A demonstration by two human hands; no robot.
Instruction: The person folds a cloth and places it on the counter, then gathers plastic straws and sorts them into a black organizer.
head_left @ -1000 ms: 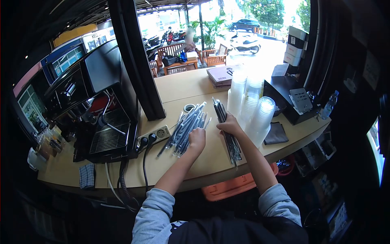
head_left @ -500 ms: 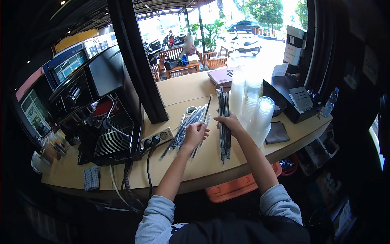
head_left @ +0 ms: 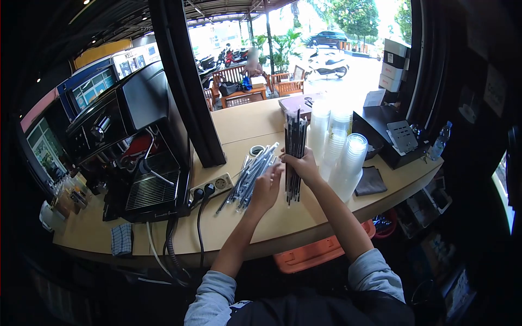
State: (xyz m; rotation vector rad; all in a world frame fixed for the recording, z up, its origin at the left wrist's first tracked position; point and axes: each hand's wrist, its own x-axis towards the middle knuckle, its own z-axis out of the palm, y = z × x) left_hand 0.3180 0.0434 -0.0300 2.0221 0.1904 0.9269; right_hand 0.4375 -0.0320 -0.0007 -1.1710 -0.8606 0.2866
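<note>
Right hand [head_left: 304,165] was clenched around a bundle of black plastic-wrapped drinking straws [head_left: 295,155], held roughly upright over the counter, lower ends hanging just above the surface. Left hand [head_left: 267,186] sat just beside it, fingers [head_left: 276,169] loosely curled against the bundle's left edge and over the right end of the loose pile of wrapped straws [head_left: 251,175]; can't tell if it was pinching a single straw.

Progress, as a judgement: partway. A good share was gathered in the right hand, but the loose pile on the counter looked comparable or larger, lying fanned diagonally from near-left to far-right. So gathering looked about half done, with the rest left to collect.

Surface: curved beige laminate counter [head_left: 272,228]. Left of the pile: white power strip [head_left: 213,185] with black plugs, then a black espresso machine [head_left: 125,141] with metal drip grate. Small roll of tape [head_left: 255,150] just beyond the pile. Right of the hands: stacks of clear plastic cups [head_left: 340,146], a dark folded cloth [head_left: 371,181], a black box with a grey stand [head_left: 394,136]. Checked blue cloth [head_left: 121,239] at the near-left edge.

Room: open-fronted kiosk, black pillar [head_left: 187,81] behind the counter, wooden seating and parked scooters outside in daylight, another person seated far off.
</note>
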